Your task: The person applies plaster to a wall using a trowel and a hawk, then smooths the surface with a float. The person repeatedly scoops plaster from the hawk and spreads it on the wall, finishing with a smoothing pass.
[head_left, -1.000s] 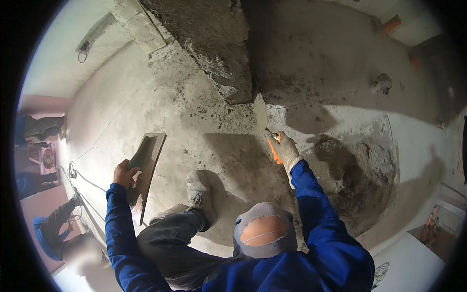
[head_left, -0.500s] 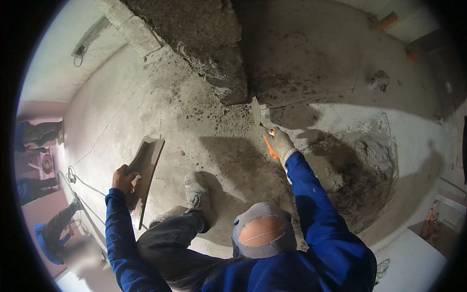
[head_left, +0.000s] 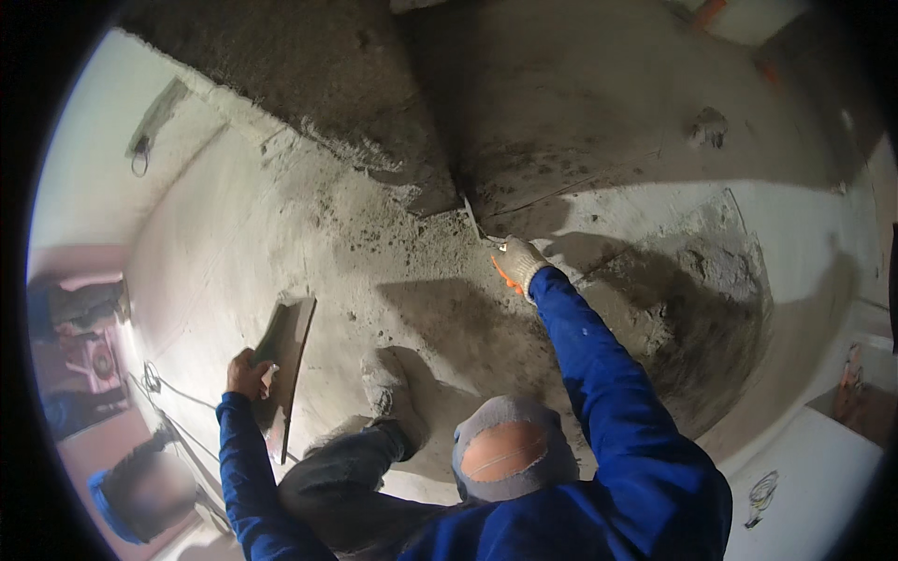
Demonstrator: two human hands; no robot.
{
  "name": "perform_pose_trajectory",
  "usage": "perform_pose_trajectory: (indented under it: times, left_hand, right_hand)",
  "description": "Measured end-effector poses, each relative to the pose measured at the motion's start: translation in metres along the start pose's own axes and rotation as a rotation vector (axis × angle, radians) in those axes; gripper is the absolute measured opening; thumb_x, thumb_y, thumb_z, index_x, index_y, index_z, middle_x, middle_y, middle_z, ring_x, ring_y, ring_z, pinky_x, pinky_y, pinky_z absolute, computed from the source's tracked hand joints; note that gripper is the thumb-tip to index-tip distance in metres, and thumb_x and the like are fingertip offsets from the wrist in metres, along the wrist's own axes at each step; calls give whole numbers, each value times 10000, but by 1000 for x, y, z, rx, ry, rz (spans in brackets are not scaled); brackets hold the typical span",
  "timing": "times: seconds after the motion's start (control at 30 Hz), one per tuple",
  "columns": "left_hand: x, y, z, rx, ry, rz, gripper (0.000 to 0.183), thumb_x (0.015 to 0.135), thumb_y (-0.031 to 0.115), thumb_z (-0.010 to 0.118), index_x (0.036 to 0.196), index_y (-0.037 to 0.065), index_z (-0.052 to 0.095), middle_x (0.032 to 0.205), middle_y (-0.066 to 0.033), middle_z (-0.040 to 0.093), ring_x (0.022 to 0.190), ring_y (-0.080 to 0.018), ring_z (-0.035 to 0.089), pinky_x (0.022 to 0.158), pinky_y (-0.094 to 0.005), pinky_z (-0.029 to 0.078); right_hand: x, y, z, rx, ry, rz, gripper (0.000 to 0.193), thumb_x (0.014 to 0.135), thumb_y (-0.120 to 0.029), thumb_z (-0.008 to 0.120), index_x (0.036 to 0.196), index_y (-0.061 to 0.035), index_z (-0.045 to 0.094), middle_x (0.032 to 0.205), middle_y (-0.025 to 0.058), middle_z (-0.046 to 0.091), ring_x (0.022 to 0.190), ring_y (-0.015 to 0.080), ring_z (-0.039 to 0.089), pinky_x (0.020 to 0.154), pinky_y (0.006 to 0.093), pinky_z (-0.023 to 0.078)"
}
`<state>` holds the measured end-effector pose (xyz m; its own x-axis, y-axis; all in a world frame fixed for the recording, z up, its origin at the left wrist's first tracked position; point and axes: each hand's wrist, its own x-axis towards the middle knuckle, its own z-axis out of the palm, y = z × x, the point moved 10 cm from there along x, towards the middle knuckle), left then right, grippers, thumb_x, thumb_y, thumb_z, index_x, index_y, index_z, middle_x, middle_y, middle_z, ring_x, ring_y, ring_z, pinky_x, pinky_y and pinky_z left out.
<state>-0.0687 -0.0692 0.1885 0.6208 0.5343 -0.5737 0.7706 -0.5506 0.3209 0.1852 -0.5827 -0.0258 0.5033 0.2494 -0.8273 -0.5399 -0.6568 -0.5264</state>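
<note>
My left hand [head_left: 248, 376] is closed on the handle of a plastering float [head_left: 292, 365], a long flat board held on edge at left, above the floor. My right hand [head_left: 522, 262], in a pale knit glove with orange on it, grips a trowel [head_left: 471, 217]. The trowel's narrow blade reaches the corner of a dark, rough mortar strip [head_left: 374, 112] and stands nearly upright. Loose grey crumbs lie around its tip.
A mound of wet mortar [head_left: 645, 313] lies on a sheet at right. My mortar-covered shoe [head_left: 385, 379] stands between the hands. A cable [head_left: 192, 397] runs along the left, near another person [head_left: 140, 486]. A coiled wire [head_left: 762, 496] lies at lower right.
My right hand and the trowel have shifted a little left, and the blade is turned more edge-on. My left hand with the float sits slightly lower and farther right in view.
</note>
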Motion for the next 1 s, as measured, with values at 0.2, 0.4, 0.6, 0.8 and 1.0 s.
perform_pose_trajectory:
  times: [0.2, 0.4, 0.6, 0.8, 1.0]
  left_hand:
    - [1, -2, -1, 53, -9, -2, 307, 825, 125, 709, 1008, -57, 544, 630, -96, 593, 376, -141, 525, 330, -305, 423]
    - [-7, 0, 0, -49, 13, -20, 269, 817, 130, 702, 940, -65, 564, 608, -100, 589, 380, -147, 533, 335, -304, 430]
    - [-8, 8, -2, 33, -7, -6, 251, 826, 133, 693, 914, -63, 564, 596, -102, 583, 372, -155, 533, 331, -308, 437]
    - [-5, 9, 0, 12, -2, 11, 254, 832, 142, 690, 926, -57, 563, 597, -102, 586, 377, -163, 546, 329, -310, 442]
    - [-7, 15, 0, 36, 6, 12, 228, 828, 123, 698, 906, -47, 568, 606, -102, 590, 385, -157, 546, 336, -312, 445]
  right_hand:
    - [21, 11, 1, 152, -41, 15, 317, 915, -357, 554, 917, -40, 538, 643, 93, 588, 524, 218, 580, 445, 366, 467]
    - [-37, 22, -23, 228, 151, -127, 369, 903, -395, 590, 958, -33, 554, 674, 95, 612, 513, 175, 588, 437, 335, 477]
    - [-52, 44, -60, -128, 467, -130, 373, 863, -314, 608, 1085, -19, 556, 1026, 237, 662, 998, 403, 628, 822, 472, 506]
    - [-39, 41, -48, -315, 526, -96, 334, 888, -272, 582, 1103, -20, 536, 961, 248, 664, 956, 401, 639, 804, 476, 512]
    - [31, 13, -32, -226, 384, -125, 288, 905, -248, 530, 1083, -20, 528, 961, 220, 647, 908, 356, 634, 761, 446, 503]
